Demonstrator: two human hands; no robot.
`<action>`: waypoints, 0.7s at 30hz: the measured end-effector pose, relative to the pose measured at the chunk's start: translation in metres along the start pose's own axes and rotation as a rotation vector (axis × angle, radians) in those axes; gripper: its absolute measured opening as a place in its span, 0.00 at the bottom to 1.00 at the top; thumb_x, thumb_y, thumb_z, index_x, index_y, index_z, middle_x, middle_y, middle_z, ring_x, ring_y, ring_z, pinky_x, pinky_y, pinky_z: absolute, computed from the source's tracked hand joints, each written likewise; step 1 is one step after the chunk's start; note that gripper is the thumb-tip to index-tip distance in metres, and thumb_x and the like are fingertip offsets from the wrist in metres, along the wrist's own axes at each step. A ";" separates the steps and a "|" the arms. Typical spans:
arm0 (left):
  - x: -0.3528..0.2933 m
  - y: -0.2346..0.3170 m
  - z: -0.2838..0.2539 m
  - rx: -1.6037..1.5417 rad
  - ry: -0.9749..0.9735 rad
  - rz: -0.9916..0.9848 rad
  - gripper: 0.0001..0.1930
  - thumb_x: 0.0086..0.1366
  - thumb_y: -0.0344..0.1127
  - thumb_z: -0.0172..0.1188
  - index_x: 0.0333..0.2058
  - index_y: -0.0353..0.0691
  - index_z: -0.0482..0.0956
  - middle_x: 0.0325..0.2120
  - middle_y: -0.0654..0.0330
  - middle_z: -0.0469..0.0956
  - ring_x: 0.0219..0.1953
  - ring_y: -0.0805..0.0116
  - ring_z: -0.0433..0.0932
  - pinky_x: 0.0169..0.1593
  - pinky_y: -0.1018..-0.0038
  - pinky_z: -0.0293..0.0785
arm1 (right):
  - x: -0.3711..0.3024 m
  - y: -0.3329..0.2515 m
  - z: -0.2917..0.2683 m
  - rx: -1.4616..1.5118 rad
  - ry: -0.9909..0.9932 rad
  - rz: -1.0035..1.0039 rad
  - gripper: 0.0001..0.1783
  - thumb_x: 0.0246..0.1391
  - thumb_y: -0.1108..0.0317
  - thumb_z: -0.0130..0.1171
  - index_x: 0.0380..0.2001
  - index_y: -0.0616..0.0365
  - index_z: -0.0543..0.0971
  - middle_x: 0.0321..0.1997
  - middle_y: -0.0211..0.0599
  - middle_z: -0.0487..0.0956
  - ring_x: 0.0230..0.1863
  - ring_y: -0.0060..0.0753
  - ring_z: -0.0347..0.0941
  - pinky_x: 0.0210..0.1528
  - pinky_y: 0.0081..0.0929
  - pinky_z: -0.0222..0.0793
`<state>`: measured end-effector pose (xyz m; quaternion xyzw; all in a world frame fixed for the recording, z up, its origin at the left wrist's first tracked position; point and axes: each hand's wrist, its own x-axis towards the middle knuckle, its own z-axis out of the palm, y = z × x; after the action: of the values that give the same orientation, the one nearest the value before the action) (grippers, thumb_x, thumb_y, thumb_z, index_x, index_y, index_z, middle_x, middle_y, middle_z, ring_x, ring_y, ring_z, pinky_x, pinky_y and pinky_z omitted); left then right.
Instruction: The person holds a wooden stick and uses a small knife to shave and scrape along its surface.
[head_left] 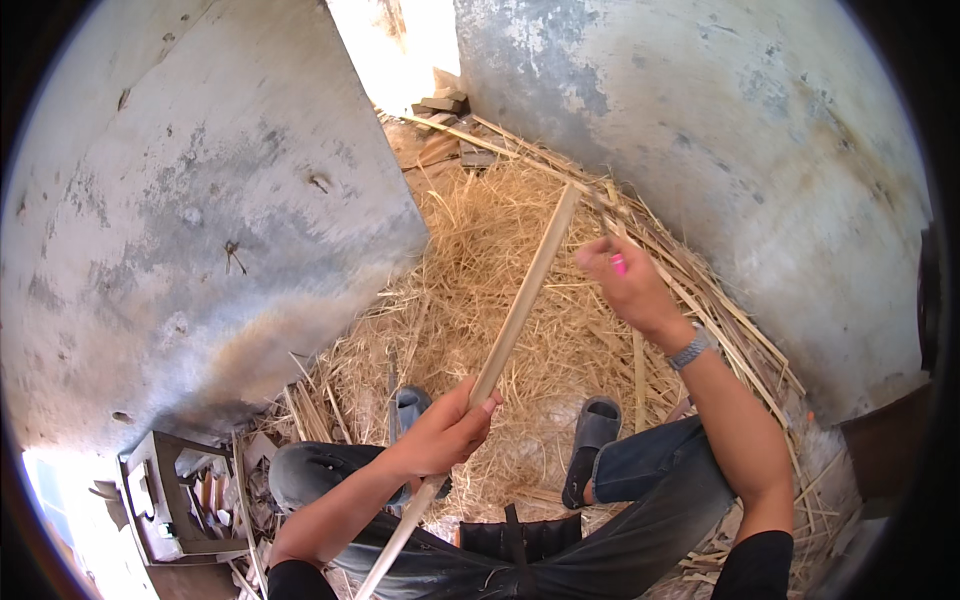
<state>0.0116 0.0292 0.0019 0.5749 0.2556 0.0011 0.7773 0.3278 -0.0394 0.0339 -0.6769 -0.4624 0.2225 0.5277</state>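
Observation:
My left hand (447, 428) is wrapped round a long, pale bamboo strip (522, 300). The strip slants from my lap at the lower edge up to the far right, past my knees. Beyond its far end and to the right, my right hand (628, 283) is raised with its fingers curled closed, apart from the strip. Something bright pink (618, 264) shows at those fingers, and a dark, blurred shape lies just above them. What exactly this hand grips cannot be made out. A watch with a metal band (688, 349) sits on the right wrist.
Curled shavings (490, 220) cover the floor between my sandalled feet. Long strips (735, 320) lie along the right wall (700, 90). A grey wall (200, 230) stands at left. A box-like frame (160, 500) holds scraps at lower left; bricks (440, 105) lie by the bright gap.

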 end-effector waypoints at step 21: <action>-0.027 -0.025 0.017 0.014 -0.194 -0.068 0.26 0.83 0.39 0.46 0.73 0.43 0.51 0.22 0.69 0.63 0.21 0.80 0.62 0.27 0.78 0.63 | 0.009 0.015 -0.058 -0.288 0.162 -0.115 0.24 0.75 0.50 0.50 0.36 0.61 0.79 0.20 0.32 0.73 0.23 0.25 0.66 0.29 0.30 0.63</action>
<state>-0.0124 -0.0029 -0.0062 0.5688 0.1982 -0.0828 0.7939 0.3837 -0.0614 0.0412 -0.7337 -0.4836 0.0681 0.4724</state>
